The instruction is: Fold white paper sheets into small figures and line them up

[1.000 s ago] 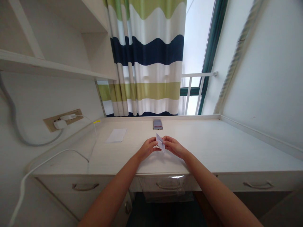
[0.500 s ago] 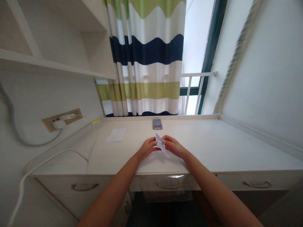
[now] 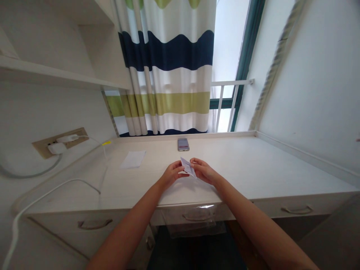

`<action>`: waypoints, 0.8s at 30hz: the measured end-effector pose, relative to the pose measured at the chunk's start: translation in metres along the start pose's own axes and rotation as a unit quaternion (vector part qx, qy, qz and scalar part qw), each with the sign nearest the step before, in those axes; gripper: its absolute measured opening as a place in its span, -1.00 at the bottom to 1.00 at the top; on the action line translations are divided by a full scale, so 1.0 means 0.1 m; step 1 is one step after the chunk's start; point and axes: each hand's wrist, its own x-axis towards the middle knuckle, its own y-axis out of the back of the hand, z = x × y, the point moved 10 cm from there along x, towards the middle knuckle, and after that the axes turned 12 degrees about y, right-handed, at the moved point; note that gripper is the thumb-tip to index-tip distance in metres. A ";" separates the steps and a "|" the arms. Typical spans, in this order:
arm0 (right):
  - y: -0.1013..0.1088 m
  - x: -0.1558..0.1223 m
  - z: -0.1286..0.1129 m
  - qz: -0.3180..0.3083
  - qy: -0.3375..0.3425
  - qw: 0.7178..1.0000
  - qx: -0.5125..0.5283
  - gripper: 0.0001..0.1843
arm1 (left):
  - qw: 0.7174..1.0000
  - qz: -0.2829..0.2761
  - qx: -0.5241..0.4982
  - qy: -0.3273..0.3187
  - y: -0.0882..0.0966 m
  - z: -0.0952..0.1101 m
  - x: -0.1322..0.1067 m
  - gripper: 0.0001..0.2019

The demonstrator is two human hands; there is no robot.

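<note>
Between my two hands, just above the white desk, is a small folded piece of white paper, tilted with one corner pointing up to the left. My left hand pinches its left side between thumb and fingers. My right hand grips its right edge, thumb on the near face and fingers partly behind it. Beyond my hands a phone lies flat near the back of the desk. A flat stack or sheet of white paper rests on the left part of the desktop.
A wall socket with white plugs is at the left, and a white cable runs over the desk's left end. Shelves overhang the left side. Clear plastic hangs at the front drawer. A striped curtain hangs behind.
The camera view has shifted slightly, moving the scene leftward and up. The folded paper has turned so that more of its face shows; both hands keep hold of it.
</note>
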 end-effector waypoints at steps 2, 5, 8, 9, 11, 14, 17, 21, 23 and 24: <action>0.00 0.00 0.01 0.002 -0.005 1.000 0.001 -0.77 | 1.000 0.003 -0.002 0.000 0.00 -0.01 0.00 -0.72; 0.01 0.00 -0.01 0.016 -0.014 1.000 -0.017 -0.77 | 1.000 0.024 -0.009 0.002 0.04 0.01 0.00 -0.69; 0.09 0.01 -0.10 0.057 -0.024 0.995 -0.081 -0.78 | 0.999 0.050 -0.004 0.006 0.07 0.05 0.03 -0.67; 0.13 0.01 -0.15 0.071 -0.027 0.991 -0.107 -0.77 | 0.998 0.057 -0.001 0.004 0.08 0.08 0.05 -0.69; 0.19 0.01 -0.20 0.069 -0.060 0.983 -0.160 -0.75 | 0.997 0.074 -0.002 -0.003 0.10 0.14 0.10 -0.70; 0.39 0.05 -0.36 0.086 -0.064 0.967 -0.232 -0.73 | 0.996 0.086 -0.007 0.002 0.10 0.19 0.26 -0.67; 0.68 0.15 -0.52 0.131 -0.059 0.953 -0.267 -0.76 | 0.997 0.078 -0.003 0.019 0.06 0.21 0.51 -0.70; 1.05 0.33 -0.70 0.178 -0.060 0.941 -0.282 -0.81 | 0.993 0.111 0.020 0.042 0.10 0.24 0.94 -0.76; 1.25 0.44 -0.78 0.204 -0.066 0.932 -0.293 -0.82 | 0.989 0.125 0.051 0.054 0.13 0.27 1.19 -0.79; 1.36 0.50 -0.82 0.216 -0.071 0.927 -0.299 -0.82 | 0.986 0.136 0.072 0.058 0.15 0.29 1.32 -0.81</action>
